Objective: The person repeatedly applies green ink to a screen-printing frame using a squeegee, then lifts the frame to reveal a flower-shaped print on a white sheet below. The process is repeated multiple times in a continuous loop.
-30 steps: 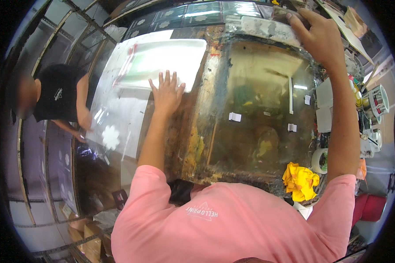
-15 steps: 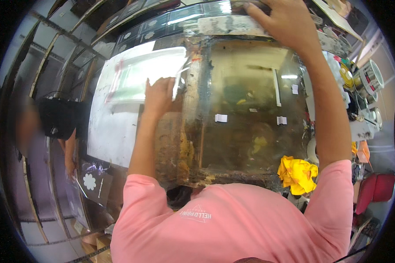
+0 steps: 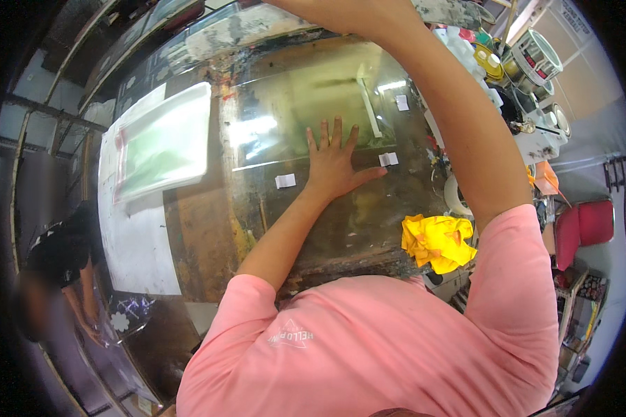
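Note:
My left hand (image 3: 335,158) lies flat with fingers spread on a clear sheet (image 3: 257,154), close to its near edge. That sheet rests on a yellowish, see-through work panel (image 3: 327,240) set in a stained wooden table. Small white paper tabs (image 3: 285,181) sit on the panel, one of them beside my left thumb. Beyond the fingertips is a narrow white strip (image 3: 370,108). My right hand (image 3: 327,10) reaches over the far side of the table. Its fingers are cut off by the upper edge, so its grip is hidden.
Left of the panel, a pale green-tinted stack of clear sheets (image 3: 165,142) lies on white paper (image 3: 135,243). A crumpled yellow cloth (image 3: 438,243) is at the near right. Cans (image 3: 533,59) crowd the right side, with a red chair (image 3: 584,226) behind. A co-worker (image 3: 62,247) stands at left.
My left hand has moved right from the pale stack onto the panel, fingers now spread. A clear sheet now shows under it. My right hand has shifted left along the far side. The view has turned.

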